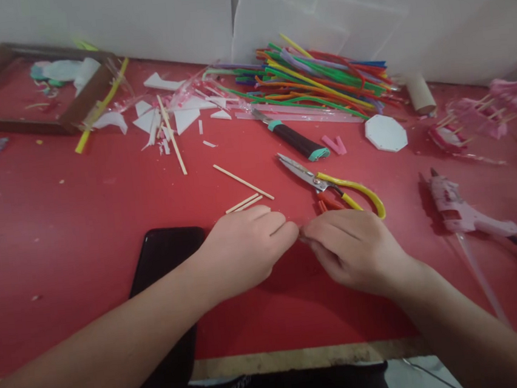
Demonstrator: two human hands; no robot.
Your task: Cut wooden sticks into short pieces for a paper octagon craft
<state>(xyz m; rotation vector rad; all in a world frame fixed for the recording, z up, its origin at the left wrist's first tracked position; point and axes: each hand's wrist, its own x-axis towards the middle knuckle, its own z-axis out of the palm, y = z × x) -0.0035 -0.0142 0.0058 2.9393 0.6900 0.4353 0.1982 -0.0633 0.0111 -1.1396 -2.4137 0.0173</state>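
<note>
My left hand (pixel 252 243) and my right hand (pixel 352 246) are both closed, their fingertips meeting just above the red table near its front edge. Something small seems pinched where they meet, but the fingers hide it. Thin wooden sticks (pixel 243 182) lie right behind my left hand. Scissors (pixel 325 181) with yellow and red handles rest beyond my right hand, blades pointing to the far left. Under my left forearm is a black phone (pixel 168 251). A craft knife (pixel 299 138) with a black and teal handle lies behind the scissors.
A pink glue gun (pixel 463 208) sits at right near a pink stick model (pixel 475 118). Colourful pipe cleaners (pixel 320 78) are heaped at the back. White scraps (pixel 187 115), a white octagon (pixel 385 133), a cardboard tube (pixel 420 94) and a brown frame (pixel 14 123) lie about.
</note>
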